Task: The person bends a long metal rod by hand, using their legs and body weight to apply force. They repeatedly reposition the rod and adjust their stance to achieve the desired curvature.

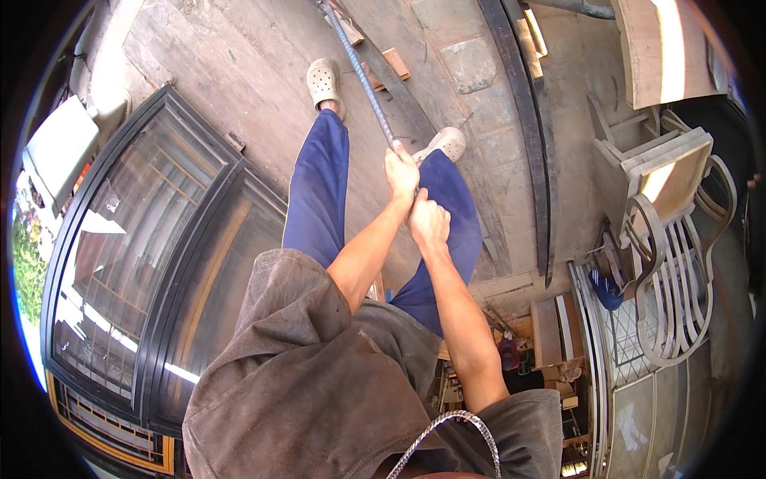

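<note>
Ribbed steel rebar (pixel 363 76), slanting over concrete floor (pixel 239 64); left hand (pixel 401 172) fisted around it, right hand (pixel 428 222) fisted just below; beige clogs (pixel 324 80) either side.

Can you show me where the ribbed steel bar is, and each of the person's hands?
ribbed steel bar (pixel 363 76), head view, mid shaft above the hands
left hand (pixel 400 172), head view, back of the fist
right hand (pixel 428 223), head view, knuckles

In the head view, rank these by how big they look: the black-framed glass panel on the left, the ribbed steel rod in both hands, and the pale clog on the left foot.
1. Black-framed glass panel: largest by far.
2. Ribbed steel rod: long but thin, gripped by the left hand and right hand.
3. Pale clog: smallest.
Fisheye bending and differing distances make this apparent size only.
</note>
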`<state>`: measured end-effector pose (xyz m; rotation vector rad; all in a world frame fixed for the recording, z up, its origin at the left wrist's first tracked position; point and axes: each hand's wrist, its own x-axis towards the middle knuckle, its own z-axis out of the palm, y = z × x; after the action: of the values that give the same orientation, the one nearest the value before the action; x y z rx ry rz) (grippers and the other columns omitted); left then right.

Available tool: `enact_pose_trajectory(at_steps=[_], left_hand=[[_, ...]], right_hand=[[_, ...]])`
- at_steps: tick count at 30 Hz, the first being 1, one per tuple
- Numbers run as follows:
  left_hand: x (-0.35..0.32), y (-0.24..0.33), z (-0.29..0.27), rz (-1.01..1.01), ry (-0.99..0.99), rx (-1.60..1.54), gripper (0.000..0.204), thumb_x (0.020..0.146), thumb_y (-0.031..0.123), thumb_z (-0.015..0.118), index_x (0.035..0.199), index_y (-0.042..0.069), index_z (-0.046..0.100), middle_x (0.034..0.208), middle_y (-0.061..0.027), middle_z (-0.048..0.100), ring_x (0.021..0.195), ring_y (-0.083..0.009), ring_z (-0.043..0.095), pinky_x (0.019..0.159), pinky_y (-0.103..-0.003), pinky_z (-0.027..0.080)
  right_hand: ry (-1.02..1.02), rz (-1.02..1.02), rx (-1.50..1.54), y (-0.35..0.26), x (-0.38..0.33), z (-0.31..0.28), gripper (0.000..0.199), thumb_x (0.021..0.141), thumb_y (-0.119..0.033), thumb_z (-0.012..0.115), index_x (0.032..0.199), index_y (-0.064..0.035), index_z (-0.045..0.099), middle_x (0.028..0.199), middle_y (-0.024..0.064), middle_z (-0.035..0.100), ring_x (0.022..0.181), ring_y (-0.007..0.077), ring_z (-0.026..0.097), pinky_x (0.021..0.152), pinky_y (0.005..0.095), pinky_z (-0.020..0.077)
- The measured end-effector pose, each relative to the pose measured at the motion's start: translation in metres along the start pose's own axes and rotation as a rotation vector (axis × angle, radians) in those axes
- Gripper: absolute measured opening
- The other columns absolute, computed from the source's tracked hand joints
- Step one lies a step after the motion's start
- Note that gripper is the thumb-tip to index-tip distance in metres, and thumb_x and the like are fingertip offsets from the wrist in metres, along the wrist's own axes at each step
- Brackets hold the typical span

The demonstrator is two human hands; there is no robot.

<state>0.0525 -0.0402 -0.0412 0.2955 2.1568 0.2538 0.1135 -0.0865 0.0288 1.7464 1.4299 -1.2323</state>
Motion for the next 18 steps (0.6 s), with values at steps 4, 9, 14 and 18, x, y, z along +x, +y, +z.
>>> enact_pose_trajectory(at_steps=[4, 9, 14, 18], left_hand=[[0.002, -0.004, 0.005, 0.018, 0.029, 0.013, 0.051, 0.101, 0.035, 0.034, 0.088, -0.009, 0.055, 0.075, -0.0296, 0.059, 0.078, -0.0475, 0.059, 0.073, -0.052, 0.043], [0.012, -0.034, -0.004, 0.080, 0.047, 0.115, 0.050, 0.100, 0.035, 0.034, 0.088, -0.009, 0.056, 0.075, -0.0306, 0.059, 0.078, -0.0488, 0.058, 0.072, -0.052, 0.042], [0.009, -0.015, 0.018, 0.114, 0.072, 0.011, 0.051, 0.100, 0.034, 0.034, 0.087, -0.010, 0.056, 0.075, -0.0302, 0.059, 0.077, -0.0473, 0.059, 0.070, -0.051, 0.043], [0.011, -0.025, 0.026, 0.102, 0.112, 0.064, 0.051, 0.100, 0.033, 0.034, 0.086, -0.011, 0.055, 0.076, -0.0301, 0.060, 0.077, -0.0470, 0.060, 0.071, -0.052, 0.043]], right_hand=[[0.028, -0.042, -0.006, 0.007, 0.006, 0.006, 0.018, 0.088, -0.015, 0.046, 0.093, 0.0009, 0.054, 0.071, 0.0223, 0.067, 0.068, 0.0368, 0.069, 0.065, 0.0468, 0.0542], [0.018, -0.045, 0.029, 0.002, 0.004, 0.041, 0.018, 0.088, -0.014, 0.045, 0.094, 0.0006, 0.053, 0.071, 0.0219, 0.067, 0.069, 0.0367, 0.069, 0.064, 0.0473, 0.0540], [0.032, -0.036, 0.005, 0.019, 0.016, 0.034, 0.023, 0.088, -0.018, 0.047, 0.097, 0.0018, 0.053, 0.075, 0.0237, 0.067, 0.072, 0.0386, 0.068, 0.067, 0.0488, 0.0535], [0.012, -0.062, 0.044, 0.027, 0.020, 0.017, 0.022, 0.089, -0.016, 0.044, 0.097, 0.0020, 0.055, 0.078, 0.0244, 0.067, 0.074, 0.0393, 0.068, 0.070, 0.0494, 0.0525]])
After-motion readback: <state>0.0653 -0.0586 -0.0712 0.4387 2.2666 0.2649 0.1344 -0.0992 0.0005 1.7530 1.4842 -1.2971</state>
